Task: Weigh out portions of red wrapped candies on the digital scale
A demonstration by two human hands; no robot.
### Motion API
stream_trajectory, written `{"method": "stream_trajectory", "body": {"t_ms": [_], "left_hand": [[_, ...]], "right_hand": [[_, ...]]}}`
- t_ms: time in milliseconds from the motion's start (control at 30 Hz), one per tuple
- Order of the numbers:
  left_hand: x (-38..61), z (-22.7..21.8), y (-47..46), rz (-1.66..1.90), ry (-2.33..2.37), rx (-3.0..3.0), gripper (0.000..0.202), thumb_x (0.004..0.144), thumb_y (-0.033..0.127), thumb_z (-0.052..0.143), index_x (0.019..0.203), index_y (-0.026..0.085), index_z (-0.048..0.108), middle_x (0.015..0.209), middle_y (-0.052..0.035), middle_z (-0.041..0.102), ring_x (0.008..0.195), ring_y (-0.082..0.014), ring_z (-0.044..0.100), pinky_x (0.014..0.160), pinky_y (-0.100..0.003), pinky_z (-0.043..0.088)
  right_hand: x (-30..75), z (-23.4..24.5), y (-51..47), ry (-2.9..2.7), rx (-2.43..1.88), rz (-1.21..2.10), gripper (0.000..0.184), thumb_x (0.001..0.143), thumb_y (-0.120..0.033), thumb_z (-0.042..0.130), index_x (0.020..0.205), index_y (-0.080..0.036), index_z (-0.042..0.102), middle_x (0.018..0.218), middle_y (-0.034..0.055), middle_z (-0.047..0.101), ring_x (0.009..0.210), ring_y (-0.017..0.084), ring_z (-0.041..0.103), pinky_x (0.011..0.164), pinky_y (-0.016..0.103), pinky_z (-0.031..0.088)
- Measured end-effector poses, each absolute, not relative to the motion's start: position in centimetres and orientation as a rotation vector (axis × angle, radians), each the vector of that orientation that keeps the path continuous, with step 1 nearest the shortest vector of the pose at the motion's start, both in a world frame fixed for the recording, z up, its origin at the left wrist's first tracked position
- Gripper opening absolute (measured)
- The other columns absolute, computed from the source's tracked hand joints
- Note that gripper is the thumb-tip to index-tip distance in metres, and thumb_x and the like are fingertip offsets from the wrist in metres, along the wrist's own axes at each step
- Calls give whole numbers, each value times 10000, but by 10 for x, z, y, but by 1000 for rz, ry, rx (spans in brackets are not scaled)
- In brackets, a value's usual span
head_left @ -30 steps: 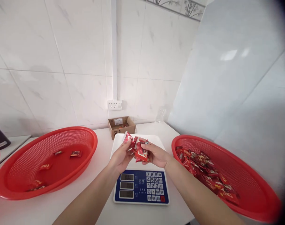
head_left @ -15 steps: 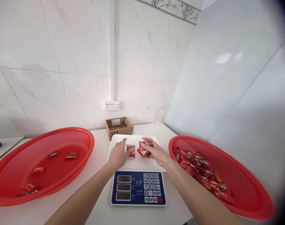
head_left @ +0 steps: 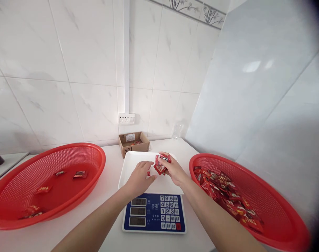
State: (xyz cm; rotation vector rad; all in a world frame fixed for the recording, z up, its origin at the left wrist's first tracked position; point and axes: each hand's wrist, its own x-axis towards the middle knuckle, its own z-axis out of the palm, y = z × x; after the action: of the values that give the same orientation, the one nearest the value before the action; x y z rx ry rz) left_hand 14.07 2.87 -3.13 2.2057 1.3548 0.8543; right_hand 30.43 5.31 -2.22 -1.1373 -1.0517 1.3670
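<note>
My right hand (head_left: 173, 170) is closed around a small bunch of red candy packets (head_left: 160, 164), held just above the white pan (head_left: 132, 166) of a blue-faced digital scale (head_left: 154, 213). My left hand (head_left: 140, 177) rests palm down on the pan, its fingers covering one red packet (head_left: 148, 173) of which only an edge shows. The two hands almost touch over the middle of the pan.
A red mesh basket (head_left: 18, 217) on the left holds several scattered packets. Another red basket (head_left: 280, 231) on the right is heaped with red packets. A small open cardboard box (head_left: 134, 142) stands against the tiled wall behind the scale, under a wall socket (head_left: 126, 118).
A second ago both hands held the packets together above the pan. My left hand laid one packet down and now covers it; my right hand keeps the bunch.
</note>
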Motion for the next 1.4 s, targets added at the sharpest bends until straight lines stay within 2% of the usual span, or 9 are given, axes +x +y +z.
{"method": "stream_trajectory", "body": {"t_ms": [300, 567, 733, 867, 967, 1067, 1133, 1233, 1400], "left_hand": [[160, -32, 33, 871, 1485, 2326, 308, 793, 342, 569, 1051, 174, 593, 985, -117, 672, 970, -312, 579, 849, -451, 423], [158, -34, 30, 879, 1566, 2331, 334, 792, 326, 554, 1085, 168, 581, 1030, -133, 665, 1026, -315, 563, 931, -471, 373], [154, -38, 30, 894, 1546, 2261, 285, 742, 297, 632, 988, 152, 629, 1092, -169, 647, 1181, -362, 481, 1075, -544, 184], [155, -37, 27, 951, 1441, 2125, 441, 664, 273, 720, 1072, 146, 611, 1287, -185, 556, 1364, -383, 259, 1121, -558, 20], [159, -31, 17, 1015, 1314, 1956, 578, 753, 348, 642, 1272, 156, 480, 1414, -170, 439, 1396, -322, 212, 1128, -514, 144], [164, -22, 3, 1020, 1192, 1744, 614, 887, 465, 419, 1402, 161, 280, 1384, -195, 458, 1234, -282, 486, 945, -443, 454], [165, -16, -7, 1013, 1029, 1464, 581, 917, 518, 299, 1407, 210, 247, 1331, -175, 504, 1080, -243, 601, 785, -384, 540], [164, -10, -16, 1030, 719, 905, 495, 889, 544, 396, 1312, 287, 388, 1228, -97, 560, 982, -204, 621, 736, -350, 551], [157, -14, -15, 1111, 600, 585, 328, 815, 420, 619, 1099, 261, 581, 1029, -29, 604, 872, -141, 601, 702, -250, 534]], "right_hand": [[296, -25, 53, -893, -1004, 1476, 455, 569, -457, 785, 922, -263, 575, 724, -46, 637, 628, 136, 592, 494, 224, 423], [311, -32, 54, -757, -1004, 1356, 428, 552, -400, 801, 880, -250, 572, 720, -37, 647, 621, 136, 591, 543, 264, 464], [328, -34, 58, -647, -1001, 1201, 391, 568, -379, 787, 856, -275, 544, 666, -68, 604, 582, 123, 583, 516, 251, 447], [326, -28, 51, -631, -973, 1204, 386, 567, -391, 794, 846, -277, 553, 703, -65, 623, 607, 129, 611, 548, 273, 487], [311, -23, 38, -656, -925, 1260, 416, 569, -428, 799, 879, -263, 576, 736, -56, 651, 640, 126, 621, 562, 257, 492], [292, -21, 21, -724, -835, 1376, 415, 629, -476, 762, 931, -257, 579, 793, -35, 680, 695, 137, 635, 589, 255, 498], [281, -22, 12, -822, -828, 1381, 389, 709, -513, 689, 981, -260, 571, 877, -6, 691, 779, 168, 646, 629, 283, 513], [272, -27, 5, -1105, -935, 1156, 350, 809, -515, 574, 1042, -253, 572, 1048, 40, 663, 963, 204, 620, 791, 355, 517], [268, -32, -3, -1644, -999, 702, 319, 835, -310, 553, 1148, -253, 567, 1289, 65, 526, 1230, 214, 461, 1073, 427, 340]]}}
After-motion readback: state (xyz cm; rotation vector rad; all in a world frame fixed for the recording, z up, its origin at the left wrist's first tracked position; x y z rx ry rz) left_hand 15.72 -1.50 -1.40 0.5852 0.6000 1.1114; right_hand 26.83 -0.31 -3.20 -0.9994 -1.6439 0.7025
